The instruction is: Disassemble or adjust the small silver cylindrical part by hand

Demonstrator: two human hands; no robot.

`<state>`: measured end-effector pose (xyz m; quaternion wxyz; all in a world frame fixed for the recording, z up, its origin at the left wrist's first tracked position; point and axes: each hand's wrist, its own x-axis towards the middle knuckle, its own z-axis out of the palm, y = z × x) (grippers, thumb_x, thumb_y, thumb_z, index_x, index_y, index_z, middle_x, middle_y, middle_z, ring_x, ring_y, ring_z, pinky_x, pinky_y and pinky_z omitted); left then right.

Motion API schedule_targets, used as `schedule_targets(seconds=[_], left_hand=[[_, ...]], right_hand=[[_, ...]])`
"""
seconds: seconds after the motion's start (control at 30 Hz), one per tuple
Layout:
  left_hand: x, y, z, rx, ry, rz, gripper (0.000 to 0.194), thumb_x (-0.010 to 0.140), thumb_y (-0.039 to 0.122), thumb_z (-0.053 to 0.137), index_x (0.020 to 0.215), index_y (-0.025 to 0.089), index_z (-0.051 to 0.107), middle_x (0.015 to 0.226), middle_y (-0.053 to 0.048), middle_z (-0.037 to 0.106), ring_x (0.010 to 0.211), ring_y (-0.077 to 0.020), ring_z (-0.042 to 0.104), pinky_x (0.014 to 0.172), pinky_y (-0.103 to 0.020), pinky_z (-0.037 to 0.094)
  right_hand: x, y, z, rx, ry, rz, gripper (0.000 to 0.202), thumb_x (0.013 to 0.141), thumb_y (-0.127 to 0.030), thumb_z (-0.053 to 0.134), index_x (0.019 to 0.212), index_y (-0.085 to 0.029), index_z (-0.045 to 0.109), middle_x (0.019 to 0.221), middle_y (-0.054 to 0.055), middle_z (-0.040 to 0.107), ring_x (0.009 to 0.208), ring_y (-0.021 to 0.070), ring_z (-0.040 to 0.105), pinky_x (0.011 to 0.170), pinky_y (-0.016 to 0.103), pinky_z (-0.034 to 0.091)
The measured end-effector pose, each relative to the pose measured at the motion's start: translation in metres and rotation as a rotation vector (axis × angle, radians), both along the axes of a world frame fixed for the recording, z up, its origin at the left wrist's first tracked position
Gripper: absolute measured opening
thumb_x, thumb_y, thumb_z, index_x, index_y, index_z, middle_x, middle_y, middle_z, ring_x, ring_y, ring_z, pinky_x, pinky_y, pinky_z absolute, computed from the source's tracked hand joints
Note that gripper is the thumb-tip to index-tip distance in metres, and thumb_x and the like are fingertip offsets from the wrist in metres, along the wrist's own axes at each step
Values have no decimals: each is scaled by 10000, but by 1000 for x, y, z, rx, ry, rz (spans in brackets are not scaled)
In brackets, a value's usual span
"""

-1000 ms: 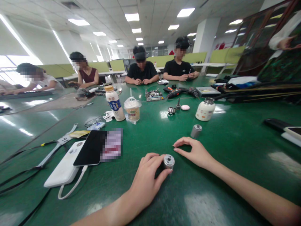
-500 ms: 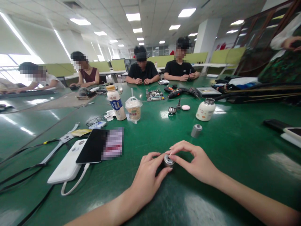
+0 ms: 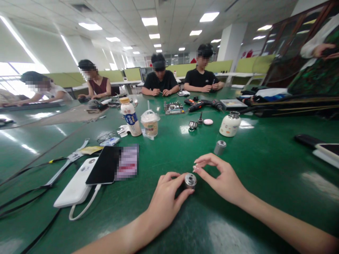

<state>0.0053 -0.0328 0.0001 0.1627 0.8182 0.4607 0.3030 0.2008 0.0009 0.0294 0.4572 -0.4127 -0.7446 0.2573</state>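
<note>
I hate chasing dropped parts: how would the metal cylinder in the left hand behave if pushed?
The metal cylinder gripped by the left hand is probably stiff and fairly heavy for its size, judging by its metallic body. On its side it would likely roll, being round. Upright, it might slide when pushed, since the table looks smooth and glossy.

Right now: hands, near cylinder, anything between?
Left hand grips near cylinder, top uncovered. Right hand just off it, pinch nearly closed. Second cylinder beyond right hand, not between the hands.
</note>
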Motion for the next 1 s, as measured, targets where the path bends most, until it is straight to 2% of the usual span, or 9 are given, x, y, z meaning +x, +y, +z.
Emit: schedule_targets(seconds=[0.13,0.3,0.63,1.0], left_hand=[[0,0,-1,0,-5,-3,318,884,220,666,1196,259,613,1073,-49,681,1019,-245,584,882,-380,474],[-1,0,-2,-6,-14,3,300,896,211,649,1190,255,610,1078,-49,672,1012,-238,584,878,-377,471],[-1,-1,-2,5,-12,-14,347,896,231,661,1233,271,586,1093,-39,671,1034,-235,571,902,-380,462],[0,1,-2,22,2,-17,326,888,228,668,1206,264,608,1079,-50,682,1032,-249,584,897,-392,477]], right_hand=[[0,-2,1,13,-58,62,86,846,-256,677,926,-241,650,868,4,708,851,201,665,813,347,486],[0,-4,0,51,-125,136,223,733,-231,796,915,-245,666,917,0,714,899,216,641,829,363,471],[-2,-3,-1,-69,-13,91,55,788,-222,751,811,-246,707,836,-17,746,819,180,687,779,304,501],[-4,-5,-2,-113,135,108,81,783,-184,732,727,-243,731,834,10,775,865,207,718,830,344,525]])
